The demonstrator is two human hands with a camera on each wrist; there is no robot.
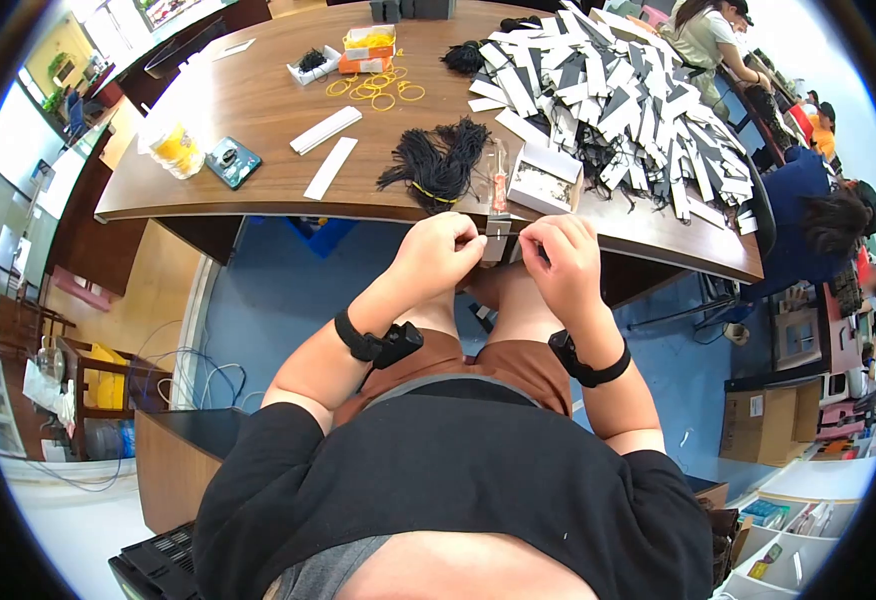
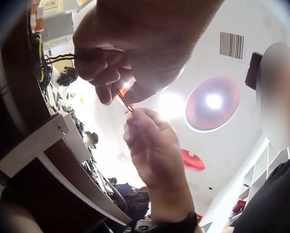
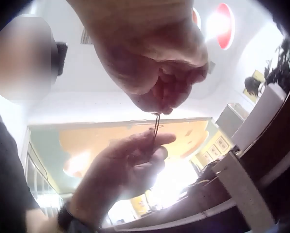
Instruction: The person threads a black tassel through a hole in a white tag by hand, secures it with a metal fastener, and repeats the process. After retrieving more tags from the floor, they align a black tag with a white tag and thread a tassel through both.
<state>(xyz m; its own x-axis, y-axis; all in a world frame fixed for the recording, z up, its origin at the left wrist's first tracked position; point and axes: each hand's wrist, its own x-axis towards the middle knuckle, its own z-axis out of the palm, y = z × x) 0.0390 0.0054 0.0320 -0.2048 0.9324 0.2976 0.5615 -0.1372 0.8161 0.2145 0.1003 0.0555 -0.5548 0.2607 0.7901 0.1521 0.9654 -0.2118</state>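
Note:
Both hands meet just off the table's front edge. My left hand pinches a thin black cord between thumb and fingers. My right hand pinches the same cord on the other side, so a short doubled length spans the gap between the fingertips in the right wrist view. From the left hand, more dark cord trails toward the table in the left wrist view. Between and just beyond the hands, a small grey bracket juts from the table edge, with a pin on it. Behind the left hand lies a bundle of black cords with a yellow band.
A white box of small parts stands beyond the right hand. A large heap of black and white strips covers the table's right side. White strips, a phone, yellow rubber bands and a tub lie leftward.

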